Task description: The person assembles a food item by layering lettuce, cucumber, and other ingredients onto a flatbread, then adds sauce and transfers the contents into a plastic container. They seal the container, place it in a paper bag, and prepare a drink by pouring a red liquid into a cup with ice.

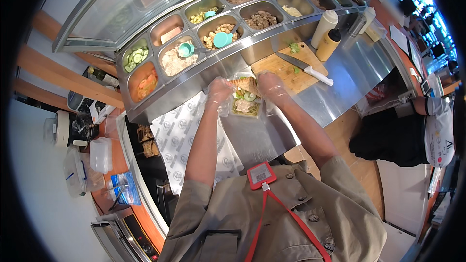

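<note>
My left hand (221,91), in a clear plastic glove, pinches the left edge of a toasted bread slice (246,85). At the slice's right edge are the gloved fingers of my right hand (272,87), closed on it. The bread is tilted over the far part of an open sandwich (245,106), which shows green leaves, cucumber slices and a pale creamy filling. White paper or a container lies around the sandwich; which one I cannot tell. Both thumbs are hard to make out.
Right of my hands, a knife (306,69) rests on a wooden cutting board (279,83) with green scraps. Squeeze bottles (328,44) stand beyond it. Metal tubs of fillings (262,19) line the counter's back under a raised glass lid (131,9). Printed wrapping paper (182,133) lies left.
</note>
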`<state>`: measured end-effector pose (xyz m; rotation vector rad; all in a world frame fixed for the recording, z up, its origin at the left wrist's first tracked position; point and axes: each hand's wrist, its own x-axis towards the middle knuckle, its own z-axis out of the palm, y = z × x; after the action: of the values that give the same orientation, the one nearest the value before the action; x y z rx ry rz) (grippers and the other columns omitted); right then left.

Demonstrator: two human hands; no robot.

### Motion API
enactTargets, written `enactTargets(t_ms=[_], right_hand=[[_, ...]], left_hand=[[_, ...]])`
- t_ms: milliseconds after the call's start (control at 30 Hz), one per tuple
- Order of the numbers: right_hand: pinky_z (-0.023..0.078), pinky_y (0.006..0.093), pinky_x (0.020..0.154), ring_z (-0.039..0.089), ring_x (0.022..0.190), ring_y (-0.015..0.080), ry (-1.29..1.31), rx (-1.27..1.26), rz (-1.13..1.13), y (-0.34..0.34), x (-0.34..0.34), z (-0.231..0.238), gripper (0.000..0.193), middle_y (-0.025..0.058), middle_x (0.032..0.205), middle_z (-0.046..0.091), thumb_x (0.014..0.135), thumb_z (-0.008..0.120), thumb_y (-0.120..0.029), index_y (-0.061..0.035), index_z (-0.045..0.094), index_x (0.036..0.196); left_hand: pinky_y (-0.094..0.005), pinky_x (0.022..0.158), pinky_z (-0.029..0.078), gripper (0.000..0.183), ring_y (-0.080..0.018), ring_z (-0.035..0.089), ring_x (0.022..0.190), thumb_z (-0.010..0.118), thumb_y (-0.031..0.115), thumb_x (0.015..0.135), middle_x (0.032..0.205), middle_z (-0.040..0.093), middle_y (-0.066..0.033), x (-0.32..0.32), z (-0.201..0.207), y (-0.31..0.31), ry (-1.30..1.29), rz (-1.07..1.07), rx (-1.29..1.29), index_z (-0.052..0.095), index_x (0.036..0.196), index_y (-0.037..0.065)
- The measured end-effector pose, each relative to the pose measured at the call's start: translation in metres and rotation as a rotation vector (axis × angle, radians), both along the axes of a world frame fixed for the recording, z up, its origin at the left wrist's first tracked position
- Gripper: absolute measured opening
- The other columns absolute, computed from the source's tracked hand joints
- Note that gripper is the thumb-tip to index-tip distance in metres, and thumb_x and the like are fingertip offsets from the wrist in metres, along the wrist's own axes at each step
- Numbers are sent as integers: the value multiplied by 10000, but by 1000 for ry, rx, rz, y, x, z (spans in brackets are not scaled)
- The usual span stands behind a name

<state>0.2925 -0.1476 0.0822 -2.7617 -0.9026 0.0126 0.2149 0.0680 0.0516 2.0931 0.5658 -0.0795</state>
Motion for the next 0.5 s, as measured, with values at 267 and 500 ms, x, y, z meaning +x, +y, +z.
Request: enactTargets(t_ms=[267,500], right_hand=[[588,377,739,724,864,279,-213,-134,102,4,2,-4,177,129,907,727,865,617,-155,-64,760,916],[591,379,699,735,782,260,-185,-17,112,-1,4,-14,166,120,826,733,851,613,-147,-60,753,845]], left_hand=[[-471,815,534,260,-412,684,880,699,262,829,887,714,-219,1,17,-18,-62,-22,309,713,878,7],[-330,507,480,151,-150,611,551,763,126,757,662,634,-66,-22,28,-18,-61,16,-153,650,776,28]])
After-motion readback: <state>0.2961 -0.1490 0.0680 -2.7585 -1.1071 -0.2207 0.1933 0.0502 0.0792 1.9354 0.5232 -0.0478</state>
